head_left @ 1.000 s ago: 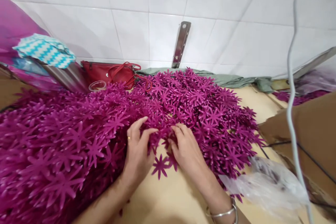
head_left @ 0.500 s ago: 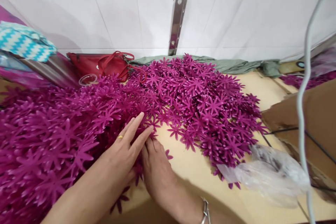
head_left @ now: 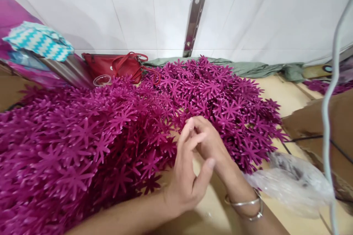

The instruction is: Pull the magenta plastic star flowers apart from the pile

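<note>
Over the bare tabletop, between two heaps of purple petal pieces, my hands meet. My left hand is open, fingers stretched upward and thumb apart, with nothing in it. Its fingertips overlap my right hand, which is turned toward it with loosely bent fingers, partly hidden behind the left ones; I see nothing held there. A metal bangle circles the right wrist. The large left heap of flower-shaped petal pieces spreads beside my left forearm. Another petal heap lies just beyond my right hand.
A red bag and a clear ring lie behind the heaps, near the tiled wall. At the right are a crumpled plastic bag, a cardboard box and a hanging pale cable. Patterned cloth sits at the left.
Both hands have moved right, away from the left heap's edge, and the left thumb now stands apart. More petal pieces lie spread where the hands were. The view has shifted slightly left.
</note>
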Available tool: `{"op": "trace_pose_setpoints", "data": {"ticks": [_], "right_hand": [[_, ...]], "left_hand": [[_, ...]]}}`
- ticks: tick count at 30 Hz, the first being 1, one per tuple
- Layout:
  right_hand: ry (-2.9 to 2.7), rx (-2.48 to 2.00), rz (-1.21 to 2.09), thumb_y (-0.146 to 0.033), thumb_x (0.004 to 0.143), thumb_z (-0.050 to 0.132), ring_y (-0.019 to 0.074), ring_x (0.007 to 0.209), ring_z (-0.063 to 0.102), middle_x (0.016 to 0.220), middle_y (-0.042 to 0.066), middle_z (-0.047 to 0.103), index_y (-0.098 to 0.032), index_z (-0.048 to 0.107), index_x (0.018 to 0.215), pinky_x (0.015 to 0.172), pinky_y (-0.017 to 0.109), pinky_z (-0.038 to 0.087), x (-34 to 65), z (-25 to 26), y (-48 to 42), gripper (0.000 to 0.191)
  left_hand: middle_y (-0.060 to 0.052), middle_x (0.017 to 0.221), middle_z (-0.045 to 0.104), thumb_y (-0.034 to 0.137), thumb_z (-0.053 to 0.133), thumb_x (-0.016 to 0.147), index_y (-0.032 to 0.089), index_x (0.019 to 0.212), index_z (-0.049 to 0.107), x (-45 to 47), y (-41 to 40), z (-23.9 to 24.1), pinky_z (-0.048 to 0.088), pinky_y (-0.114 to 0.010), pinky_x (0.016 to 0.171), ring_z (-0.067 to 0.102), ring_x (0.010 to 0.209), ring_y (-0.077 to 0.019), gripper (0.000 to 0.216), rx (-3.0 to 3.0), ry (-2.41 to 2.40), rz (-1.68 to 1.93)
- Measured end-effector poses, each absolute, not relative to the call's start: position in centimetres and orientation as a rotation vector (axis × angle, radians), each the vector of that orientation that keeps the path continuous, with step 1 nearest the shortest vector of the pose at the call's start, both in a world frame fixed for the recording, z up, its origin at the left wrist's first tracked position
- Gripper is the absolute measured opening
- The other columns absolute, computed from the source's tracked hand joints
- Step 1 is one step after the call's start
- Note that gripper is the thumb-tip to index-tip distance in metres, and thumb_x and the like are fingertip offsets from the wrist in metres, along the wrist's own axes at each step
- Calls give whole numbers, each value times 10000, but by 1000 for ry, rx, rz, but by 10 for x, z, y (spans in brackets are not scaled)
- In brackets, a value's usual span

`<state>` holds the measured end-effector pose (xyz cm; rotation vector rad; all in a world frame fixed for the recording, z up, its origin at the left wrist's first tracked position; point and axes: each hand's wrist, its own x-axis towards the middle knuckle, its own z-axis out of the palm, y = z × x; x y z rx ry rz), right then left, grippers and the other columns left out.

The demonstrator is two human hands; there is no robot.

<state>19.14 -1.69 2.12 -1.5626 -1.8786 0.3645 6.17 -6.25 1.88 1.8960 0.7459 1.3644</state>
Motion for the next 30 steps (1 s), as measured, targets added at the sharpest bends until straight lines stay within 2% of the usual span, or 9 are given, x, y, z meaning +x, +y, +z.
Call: {"op": "trace_pose_setpoints", "data": {"ticks": [2, 7, 10, 12, 16, 20, 22, 26, 30], "right_hand": [[-1952, -1726, 261, -62, 952, 480, 275, 1107, 616, 1219, 155, 691, -135, 678, 1205, 990, 423, 497, 196, 19, -4, 329], [-2135, -1897, 117, -40, 956, 464, 289, 996, 607, 1090, 158, 699, -145, 702, 1066, 910, 416, 477, 190, 11, 4, 283], [-2189, -1900, 95, -33, 946, 488, 290, 990, 619, 1073, 151, 702, -140, 695, 1059, 928, 424, 485, 191, 7, -2, 259], [-2195, -1848, 111, -61, 954, 504, 309, 1060, 623, 1145, 162, 692, -129, 678, 1160, 974, 454, 502, 192, 3, -9, 277], [-2141, -1824, 43, 10, 929, 412, 343, 1228, 594, 1346, 222, 615, -102, 550, 1429, 1039, 511, 526, 189, -7, -27, 531], [-2075, -1823, 23, 112, 819, 369, 363, 1377, 533, 1443, 254, 581, -58, 507, 1480, 1155, 562, 467, 183, -12, -38, 696], [-2006, -1778, 130, 87, 844, 387, 341, 1348, 576, 1424, 223, 622, -93, 548, 1454, 1157, 554, 477, 182, -12, -40, 656], [-1657, -1593, 426, -66, 939, 478, 271, 1174, 695, 1247, 119, 748, -209, 699, 1247, 1092, 485, 538, 185, -5, -38, 405], [-1124, -1362, 814, -227, 911, 651, 224, 1037, 733, 1143, 56, 789, -245, 713, 1155, 1001, 407, 571, 185, 7, -27, 253]], "left_hand": [[-168, 1708, 261, 284, 553, 1025, 258, 1566, 332, 80, -60, -12, 313, -557, 1277, 258, 1600, -312, 584, 1780, 876, 1265], [-163, 1676, 314, 409, 461, 1067, 228, 1526, 362, 68, -33, -30, 250, -479, 1308, 310, 1573, -265, 504, 1404, 1208, 1382], [-123, 1627, 414, 469, 489, 1054, 263, 1505, 403, 33, -12, -29, 304, -425, 1283, 381, 1534, -244, 503, 1266, 1276, 1482], [-101, 1578, 471, 503, 515, 1039, 280, 1441, 479, 11, 1, -31, 337, -414, 1260, 446, 1481, -232, 461, 1179, 1318, 1547], [-89, 1356, 614, 515, 530, 1024, 251, 1245, 614, -13, 20, -34, 504, -372, 1079, 606, 1258, -215, 354, 1134, 1249, 1600], [-68, 1226, 659, 466, 598, 996, 243, 1190, 649, -18, 25, -32, 521, -314, 987, 641, 1101, -187, 300, 1236, 1221, 1561], [-62, 1180, 670, 437, 631, 979, 237, 1184, 654, -20, 26, -31, 507, -302, 987, 638, 1077, -183, 288, 1263, 1233, 1552], [-59, 1184, 666, 384, 660, 961, 237, 1174, 660, -27, 29, -33, 475, -305, 1036, 626, 1131, -191, 259, 1296, 1247, 1609], [-57, 1132, 675, 377, 638, 978, 223, 1074, 700, -28, 27, -27, 470, -314, 1056, 633, 1126, -197, 192, 1398, 1178, 1612]]}}
